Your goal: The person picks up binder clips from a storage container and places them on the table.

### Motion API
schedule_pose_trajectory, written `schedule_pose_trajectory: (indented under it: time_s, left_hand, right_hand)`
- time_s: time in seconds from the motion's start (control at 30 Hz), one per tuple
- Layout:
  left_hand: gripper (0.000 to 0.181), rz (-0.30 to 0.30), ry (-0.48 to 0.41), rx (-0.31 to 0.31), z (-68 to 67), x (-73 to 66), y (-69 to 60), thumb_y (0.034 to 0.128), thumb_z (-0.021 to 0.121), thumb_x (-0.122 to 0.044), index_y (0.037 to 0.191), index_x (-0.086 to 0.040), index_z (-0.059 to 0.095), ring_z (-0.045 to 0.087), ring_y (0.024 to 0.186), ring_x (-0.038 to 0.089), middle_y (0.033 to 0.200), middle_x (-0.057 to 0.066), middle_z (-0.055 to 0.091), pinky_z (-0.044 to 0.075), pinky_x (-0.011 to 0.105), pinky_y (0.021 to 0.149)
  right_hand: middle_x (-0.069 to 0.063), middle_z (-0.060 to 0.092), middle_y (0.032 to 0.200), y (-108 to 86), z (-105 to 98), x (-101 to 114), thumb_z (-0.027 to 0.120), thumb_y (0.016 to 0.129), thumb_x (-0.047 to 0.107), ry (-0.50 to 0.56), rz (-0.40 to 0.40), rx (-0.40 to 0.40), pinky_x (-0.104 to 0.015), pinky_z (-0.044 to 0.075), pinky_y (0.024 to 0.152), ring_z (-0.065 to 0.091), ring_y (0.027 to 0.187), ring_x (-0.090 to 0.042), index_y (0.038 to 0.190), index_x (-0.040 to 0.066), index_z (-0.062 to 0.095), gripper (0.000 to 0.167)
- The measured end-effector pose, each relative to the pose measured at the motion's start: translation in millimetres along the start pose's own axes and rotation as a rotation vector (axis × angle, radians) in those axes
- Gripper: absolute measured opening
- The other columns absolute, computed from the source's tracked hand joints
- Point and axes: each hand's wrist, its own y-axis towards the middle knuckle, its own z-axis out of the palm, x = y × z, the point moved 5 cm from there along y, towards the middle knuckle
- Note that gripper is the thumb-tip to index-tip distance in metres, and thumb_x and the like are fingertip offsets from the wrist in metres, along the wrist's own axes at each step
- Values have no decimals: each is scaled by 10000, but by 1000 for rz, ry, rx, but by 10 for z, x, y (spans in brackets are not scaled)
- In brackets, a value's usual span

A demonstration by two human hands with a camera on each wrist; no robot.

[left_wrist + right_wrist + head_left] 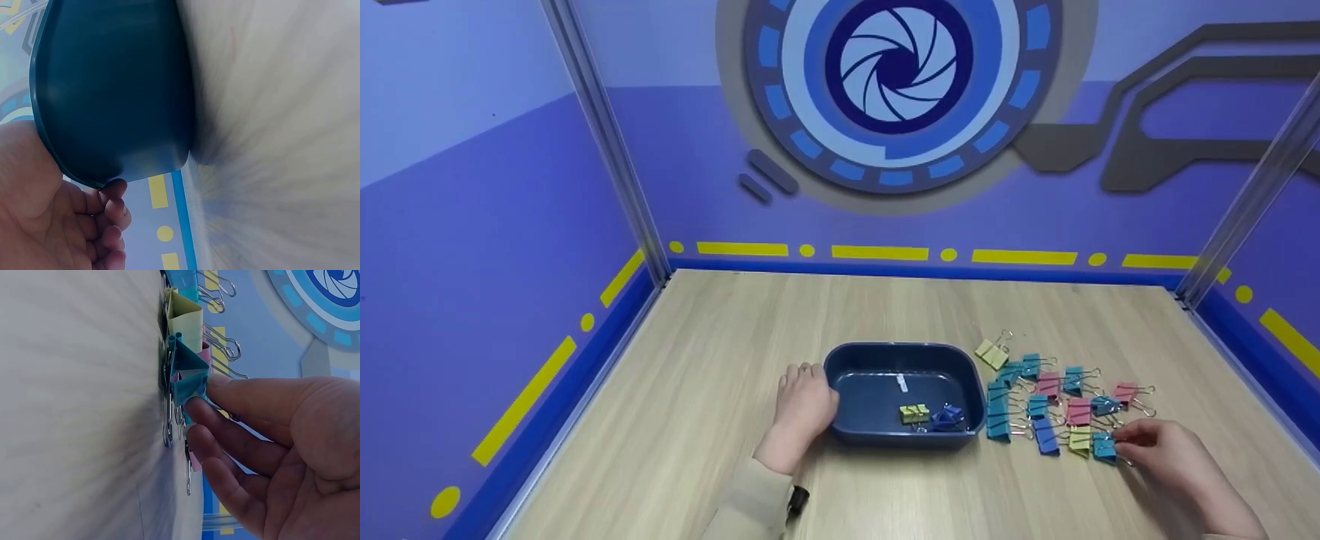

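A dark blue rectangular box (pixel 906 439) stands on the table, with a yellow binder clip (pixel 915 413) and blue binder clips (pixel 949 417) inside. At its left end my left hand (pixel 804 405) holds the rim, fingers curled by the corner; the left wrist view shows the box's outer wall (pixel 118 84) close up. Right of the box, my right hand (pixel 1166 448) pinches a teal binder clip (pixel 191 379) between thumb and index finger at the near edge of a clip group. Beside that clip sits a yellow binder clip (pixel 187 320).
Several teal, pink, blue and yellow binder clips lie close together right of the box, including a pink clip (pixel 1078 411) and a blue clip (pixel 1045 436). A yellow clip (pixel 992 354) lies at the group's far left. Printed panels (pixel 885 217) wall the table's back and sides.
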Motion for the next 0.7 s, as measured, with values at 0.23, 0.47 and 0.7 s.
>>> schedule_pose_trajectory:
  time_s: [0.23,0.47,0.7]
  left_hand:
    - [235,-5,-6,35,20,12,2,914,601,-153,1023,52,637,546,964,335,949,176,636,443,442,845]
    - [251,-11,-8,44,16,5,7,923,607,-164,1042,54,642,555,975,341,964,178,642,447,451,861]
    - [228,-5,2,8,31,16,15,896,618,-152,1001,49,642,564,966,352,947,188,650,452,458,843]
  right_hand:
    - [-143,736,1040,-17,-37,24,752,891,216,5,28,12,-279,467,720,627,895,-164,1140,-39,705,359]
    - [-173,710,1072,-40,-101,98,731,914,222,29,109,29,-300,502,726,632,940,-236,1227,-52,652,424]
    - [-225,722,1101,-87,-180,352,719,934,238,-47,-47,-88,-455,542,786,662,1012,-374,1168,-27,699,354]
